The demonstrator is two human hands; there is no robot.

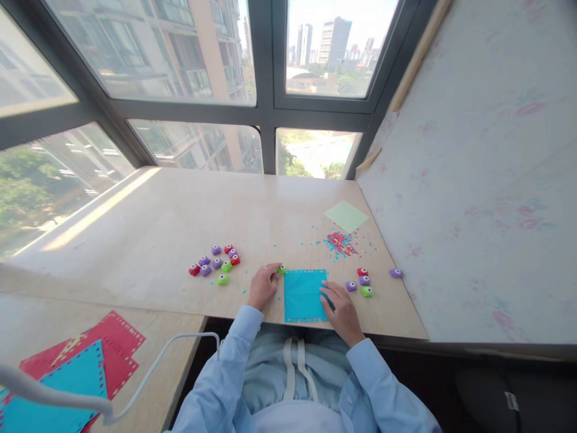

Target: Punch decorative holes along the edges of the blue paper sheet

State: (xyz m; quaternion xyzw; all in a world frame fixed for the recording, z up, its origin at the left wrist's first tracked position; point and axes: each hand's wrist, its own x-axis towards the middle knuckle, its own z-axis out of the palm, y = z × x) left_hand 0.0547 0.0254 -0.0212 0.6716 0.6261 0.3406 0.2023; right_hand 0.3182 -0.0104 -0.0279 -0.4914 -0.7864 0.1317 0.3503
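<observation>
A square sheet of blue paper [305, 296] lies at the table's front edge, with rows of small punched holes along its top and bottom edges. My left hand [265, 285] is closed on a small green craft punch [282, 269] at the sheet's upper left corner. Whether the paper sits inside the punch's slot I cannot tell. On the sheet's right edge my right hand [341, 310] lies with its fingers spread, pressing on the paper. Close to it are a purple punch [351, 286], a red punch [362, 272] and a green punch [366, 291].
Several punches [217, 263] are grouped on the left. Red and blue confetti [341, 243] is heaped below a pale green sheet [346, 216]. Red punched sheets [119, 334] and a blue one [81, 376] lie lower left, under a white cable [166, 346]. A wall [478, 180] bounds the right.
</observation>
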